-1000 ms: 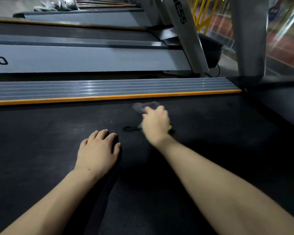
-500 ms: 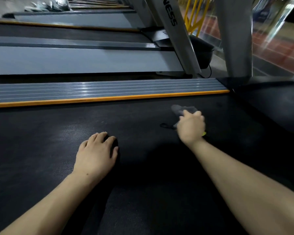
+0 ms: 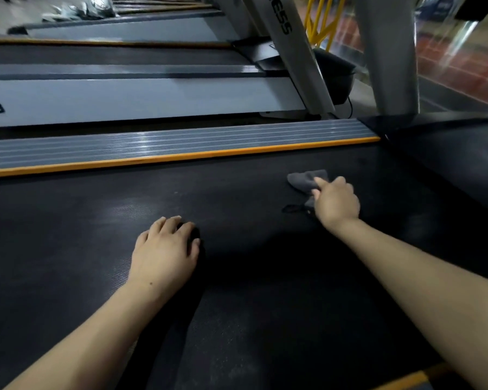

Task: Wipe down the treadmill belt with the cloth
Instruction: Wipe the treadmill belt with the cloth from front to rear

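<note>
Right hand (image 3: 337,202) has slid the grey cloth (image 3: 307,180) further right along the treadmill belt (image 3: 96,235), fingers curled gripping it, far right near the orange-edged side rail (image 3: 181,144). Left hand (image 3: 164,253) stays flat, fingers relaxed, pressing the belt.

"ESS" on neighbouring treadmill's upright (image 3: 286,46)

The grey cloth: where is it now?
The grey cloth lies on the black belt, right of centre, under the right hand, near the orange-edged rail.
</note>
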`<state>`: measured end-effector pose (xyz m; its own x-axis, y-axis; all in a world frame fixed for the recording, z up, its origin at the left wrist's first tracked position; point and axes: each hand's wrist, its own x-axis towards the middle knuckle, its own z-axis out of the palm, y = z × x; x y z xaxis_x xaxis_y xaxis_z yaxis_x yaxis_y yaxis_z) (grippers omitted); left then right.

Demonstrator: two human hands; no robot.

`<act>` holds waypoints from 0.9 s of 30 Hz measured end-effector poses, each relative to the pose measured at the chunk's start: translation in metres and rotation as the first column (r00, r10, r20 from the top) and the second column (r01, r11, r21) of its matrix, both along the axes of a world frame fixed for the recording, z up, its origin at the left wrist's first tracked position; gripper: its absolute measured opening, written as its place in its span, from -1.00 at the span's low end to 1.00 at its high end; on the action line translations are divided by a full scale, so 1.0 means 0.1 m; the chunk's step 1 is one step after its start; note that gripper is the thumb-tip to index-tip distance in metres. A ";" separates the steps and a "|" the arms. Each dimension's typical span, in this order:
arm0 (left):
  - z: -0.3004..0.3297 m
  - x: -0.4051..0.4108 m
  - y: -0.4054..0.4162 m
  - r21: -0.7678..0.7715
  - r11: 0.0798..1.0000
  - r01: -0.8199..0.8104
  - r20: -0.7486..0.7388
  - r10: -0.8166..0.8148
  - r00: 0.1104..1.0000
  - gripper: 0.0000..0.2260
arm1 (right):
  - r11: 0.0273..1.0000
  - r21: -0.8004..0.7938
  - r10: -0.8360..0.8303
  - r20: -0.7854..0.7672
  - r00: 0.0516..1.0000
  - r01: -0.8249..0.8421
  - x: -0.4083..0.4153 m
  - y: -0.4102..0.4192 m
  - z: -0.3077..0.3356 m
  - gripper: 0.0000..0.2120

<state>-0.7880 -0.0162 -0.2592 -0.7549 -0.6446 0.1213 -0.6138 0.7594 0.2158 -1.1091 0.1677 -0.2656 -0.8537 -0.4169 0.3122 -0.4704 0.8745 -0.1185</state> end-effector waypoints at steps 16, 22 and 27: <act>-0.04 -0.02 0.16 -0.007 1.000 -0.021 0.008 0.021 1.000 -0.74 | 0.941 0.014 0.337 -0.004 0.941 -0.337 0.76 -0.48 0.02 -0.71; 0.00 -0.04 0.25 -0.028 0.999 0.038 0.023 -0.037 0.999 -0.68 | 0.977 -0.054 -0.201 0.062 0.978 0.205 0.15 0.02 -0.10 -0.68; -0.01 0.07 0.20 -0.029 0.999 0.019 0.041 -0.017 0.999 -0.70 | 0.985 -0.113 0.137 0.025 0.990 -0.133 1.38 -0.81 -0.13 -0.67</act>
<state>-0.7813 0.0036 -0.2605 -0.7710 -0.6275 0.1082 -0.6079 0.7760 0.1685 -0.9707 0.0872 -0.2788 -0.8022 -0.4937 0.3359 -0.5778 0.7837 -0.2280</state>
